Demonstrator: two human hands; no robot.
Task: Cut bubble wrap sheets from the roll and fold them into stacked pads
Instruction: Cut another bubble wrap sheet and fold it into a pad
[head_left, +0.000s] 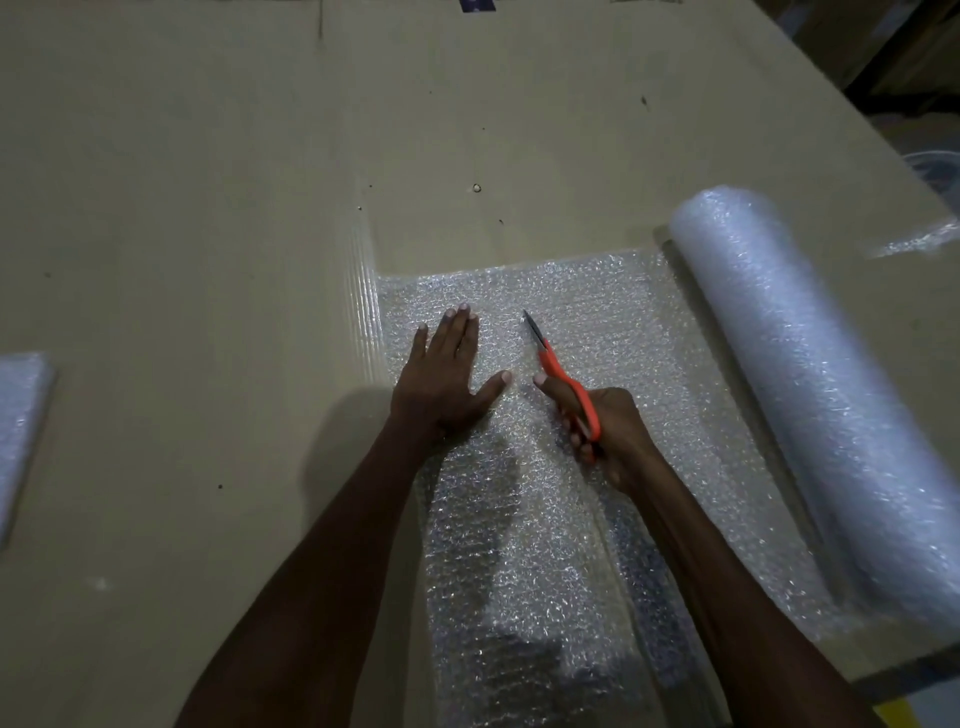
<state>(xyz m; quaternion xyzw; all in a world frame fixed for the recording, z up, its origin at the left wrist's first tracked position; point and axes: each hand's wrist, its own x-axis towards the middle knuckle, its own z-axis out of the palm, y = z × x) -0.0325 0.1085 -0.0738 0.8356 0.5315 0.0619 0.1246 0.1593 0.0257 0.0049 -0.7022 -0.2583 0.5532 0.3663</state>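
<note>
On unrolled bubble wrap (597, 322), left hand (447, 374) flat, right hand (608, 431) gripping orange scissors (563, 379).

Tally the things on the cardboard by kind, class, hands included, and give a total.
Hands: 2, left hand and right hand
Scissors: 1
Roll: 1
Sheet: 1
Pad: 1
Total: 6
</note>
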